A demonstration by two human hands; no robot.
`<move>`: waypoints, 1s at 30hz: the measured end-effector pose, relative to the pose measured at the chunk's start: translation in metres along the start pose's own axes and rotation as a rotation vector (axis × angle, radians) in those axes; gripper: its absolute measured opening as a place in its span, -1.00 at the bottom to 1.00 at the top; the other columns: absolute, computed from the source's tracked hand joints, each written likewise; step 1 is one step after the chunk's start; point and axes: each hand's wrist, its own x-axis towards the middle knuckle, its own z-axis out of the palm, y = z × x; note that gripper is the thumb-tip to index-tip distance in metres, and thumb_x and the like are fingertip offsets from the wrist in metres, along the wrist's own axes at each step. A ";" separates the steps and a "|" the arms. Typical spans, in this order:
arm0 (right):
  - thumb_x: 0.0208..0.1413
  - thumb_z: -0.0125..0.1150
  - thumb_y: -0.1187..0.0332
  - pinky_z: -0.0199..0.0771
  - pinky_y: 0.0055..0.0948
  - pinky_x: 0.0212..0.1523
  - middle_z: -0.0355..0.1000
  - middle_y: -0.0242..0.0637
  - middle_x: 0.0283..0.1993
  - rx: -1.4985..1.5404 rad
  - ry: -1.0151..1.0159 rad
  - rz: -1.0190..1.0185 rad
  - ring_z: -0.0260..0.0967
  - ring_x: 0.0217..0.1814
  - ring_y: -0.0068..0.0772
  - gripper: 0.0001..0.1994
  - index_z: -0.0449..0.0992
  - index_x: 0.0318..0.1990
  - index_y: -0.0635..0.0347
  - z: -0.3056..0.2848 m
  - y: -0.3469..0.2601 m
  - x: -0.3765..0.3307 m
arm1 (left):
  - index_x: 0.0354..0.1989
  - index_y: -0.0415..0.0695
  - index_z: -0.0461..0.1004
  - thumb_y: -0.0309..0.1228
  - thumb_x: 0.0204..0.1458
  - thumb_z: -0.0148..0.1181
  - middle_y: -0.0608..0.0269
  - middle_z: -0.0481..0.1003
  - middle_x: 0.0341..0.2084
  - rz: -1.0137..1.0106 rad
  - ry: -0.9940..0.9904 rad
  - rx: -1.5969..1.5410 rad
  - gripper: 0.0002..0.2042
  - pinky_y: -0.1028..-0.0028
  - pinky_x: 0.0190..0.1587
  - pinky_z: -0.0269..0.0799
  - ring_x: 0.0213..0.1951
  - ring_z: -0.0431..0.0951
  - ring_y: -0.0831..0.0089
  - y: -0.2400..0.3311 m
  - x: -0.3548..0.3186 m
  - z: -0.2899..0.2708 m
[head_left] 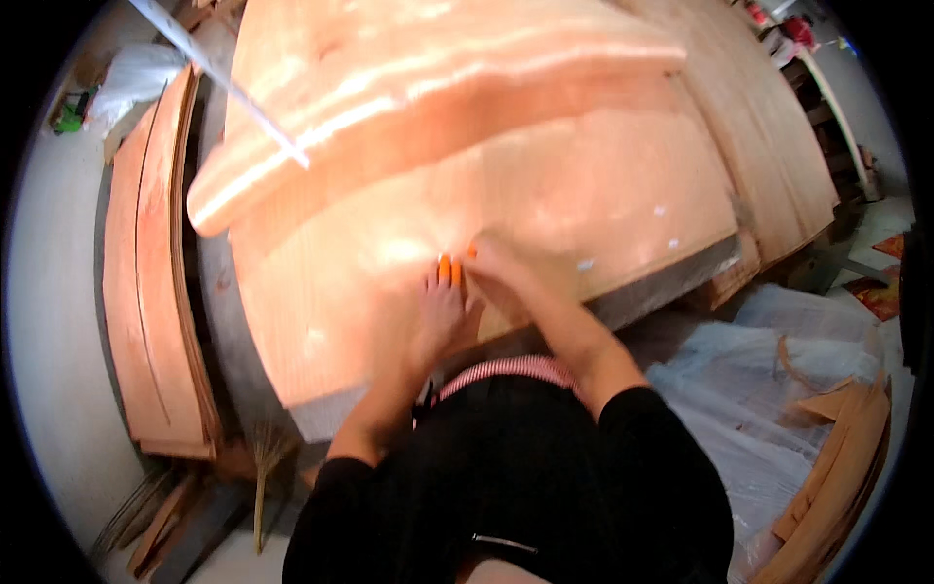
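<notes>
A broad, thin sheet of reddish-tan wood veneer (321, 282) lies before me over a grey-edged slab. Across it, farther away, another veneer sheet (438, 88) curls up into a long rolled edge. My left hand (446, 307) rests on the near sheet close to its front edge, fingers stretched forward, with orange coverings on some fingertips. Beside it, my right hand (498, 263) reaches in from the right and touches the same sheet. One of its fingertips is orange too; the other fingers are blurred and partly hidden. Small pale bits (585, 264) dot the sheet to the right.
Stacked veneer (156, 263) stands at the left, and more sheets (769, 146) lie at the right. A thin white strip (233, 92) slants over the upper left. Clear plastic sheeting (739, 380) spreads at lower right. A small straw broom (261, 477) stands at lower left.
</notes>
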 end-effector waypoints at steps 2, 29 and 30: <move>-0.09 0.11 0.02 0.32 -0.28 -0.47 0.40 -0.09 -0.57 -0.043 0.026 -0.030 0.33 -0.54 -0.28 -0.62 0.48 -0.53 0.22 0.005 0.003 0.003 | 0.08 -0.29 0.21 -0.04 -0.25 0.20 -0.08 0.19 0.08 0.000 0.048 0.049 -0.27 0.18 0.10 0.06 0.11 0.15 0.06 -0.015 -0.006 0.019; 0.13 -0.01 0.31 0.18 -0.69 -0.52 0.20 -0.54 -0.64 0.828 0.195 -0.059 0.05 -0.66 -0.76 -0.82 0.44 -0.31 0.22 -0.211 0.032 -0.142 | -0.01 -0.27 0.30 0.01 -0.35 0.24 -0.03 0.26 0.01 0.024 -0.062 0.076 -0.27 0.19 0.14 -0.01 0.10 0.16 0.12 -0.006 0.009 0.006; 0.13 -0.01 0.31 0.17 -0.68 -0.53 0.19 -0.54 -0.65 0.866 0.206 -0.067 0.03 -0.67 -0.75 -0.83 0.43 -0.31 0.21 -0.212 0.038 -0.150 | -0.01 -0.27 0.30 -0.01 -0.35 0.24 -0.04 0.27 0.00 0.034 -0.049 0.074 -0.27 0.20 0.14 -0.01 0.10 0.16 0.11 -0.005 0.009 0.004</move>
